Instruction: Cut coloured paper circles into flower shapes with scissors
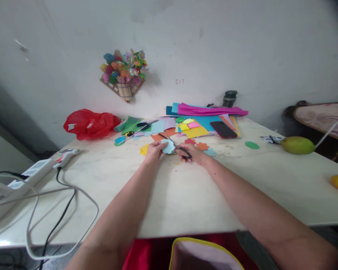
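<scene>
Light-blue paper flower (pixel 169 147) in pinched left grip (pixel 154 150), scissors (pixel 187 153) in curled right grip (pixel 196 153).

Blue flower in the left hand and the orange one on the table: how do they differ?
Colour: the blue flower is pale; the orange flower is stronger-toned.
Support: the left hand holds the blue flower; the orange flower lies on the table.
Both have scalloped edges.

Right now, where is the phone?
In the head view, the phone lies right of centre, at the right end of the coloured papers, beyond the right hand.
</scene>
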Demonstrator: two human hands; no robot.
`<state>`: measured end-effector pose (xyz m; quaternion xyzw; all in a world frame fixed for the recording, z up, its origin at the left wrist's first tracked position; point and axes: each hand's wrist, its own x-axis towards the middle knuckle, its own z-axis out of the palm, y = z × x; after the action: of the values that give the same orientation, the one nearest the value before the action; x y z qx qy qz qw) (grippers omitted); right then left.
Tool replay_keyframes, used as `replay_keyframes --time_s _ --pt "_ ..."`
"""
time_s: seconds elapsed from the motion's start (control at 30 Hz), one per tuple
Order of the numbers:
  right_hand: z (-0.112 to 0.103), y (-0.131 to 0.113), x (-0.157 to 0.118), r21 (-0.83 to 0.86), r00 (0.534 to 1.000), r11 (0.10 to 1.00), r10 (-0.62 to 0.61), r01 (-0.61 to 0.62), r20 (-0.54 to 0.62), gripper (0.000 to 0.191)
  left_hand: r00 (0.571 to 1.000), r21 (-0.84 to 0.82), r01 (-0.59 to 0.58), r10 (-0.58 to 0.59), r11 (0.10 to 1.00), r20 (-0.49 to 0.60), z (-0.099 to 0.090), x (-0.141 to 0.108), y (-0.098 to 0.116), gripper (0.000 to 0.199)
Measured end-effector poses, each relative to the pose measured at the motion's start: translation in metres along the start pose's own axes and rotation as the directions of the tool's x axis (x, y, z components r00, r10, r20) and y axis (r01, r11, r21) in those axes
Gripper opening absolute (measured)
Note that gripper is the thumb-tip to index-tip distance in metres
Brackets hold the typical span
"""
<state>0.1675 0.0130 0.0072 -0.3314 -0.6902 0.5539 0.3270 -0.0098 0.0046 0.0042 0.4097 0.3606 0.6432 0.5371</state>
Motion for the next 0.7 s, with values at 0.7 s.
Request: replay_keyframes --time_s 0.7 --pt "0.002 -0.0003 0.0013 0.036 0.998 0.998 0.052 -0.051 -0.028 0.018 1.0 0.01 0.016 -0.016 1.0 0.002 -0.0026 0.0019 -0.0006 0.025"
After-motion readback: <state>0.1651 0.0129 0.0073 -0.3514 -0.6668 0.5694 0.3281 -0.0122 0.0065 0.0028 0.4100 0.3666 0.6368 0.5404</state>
